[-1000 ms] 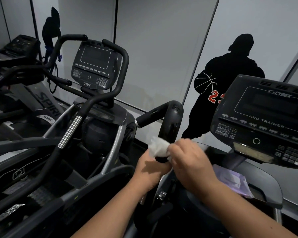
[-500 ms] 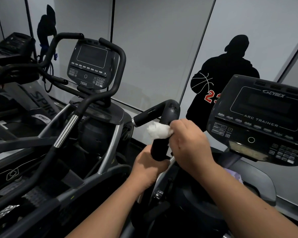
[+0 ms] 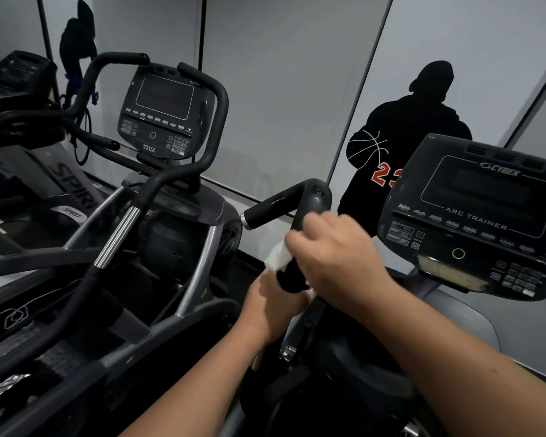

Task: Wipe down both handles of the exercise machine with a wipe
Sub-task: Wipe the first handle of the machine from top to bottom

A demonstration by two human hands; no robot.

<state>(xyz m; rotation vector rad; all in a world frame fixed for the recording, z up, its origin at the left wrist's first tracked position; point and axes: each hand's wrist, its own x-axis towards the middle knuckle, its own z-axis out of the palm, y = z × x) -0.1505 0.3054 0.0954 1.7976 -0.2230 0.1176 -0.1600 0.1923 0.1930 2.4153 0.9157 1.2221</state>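
The black left handle of the Cybex arc trainer rises in the centre and bends left at its top. My right hand is wrapped around the upright part of the handle, pressing a white wipe against it; the wipe sticks out to the left of my fingers. My left hand grips the same handle just below, at the bottom of the black grip. The machine's other handle is out of view.
The arc trainer's console juts out at the right, close to my right forearm. A second trainer with console and curved handlebars stands to the left. A grey wall with a dark basketball-player figure is behind.
My right hand slid the wipe up the handle from just above my left hand, then came partway back down. My left hand kept its grip low on the handle.
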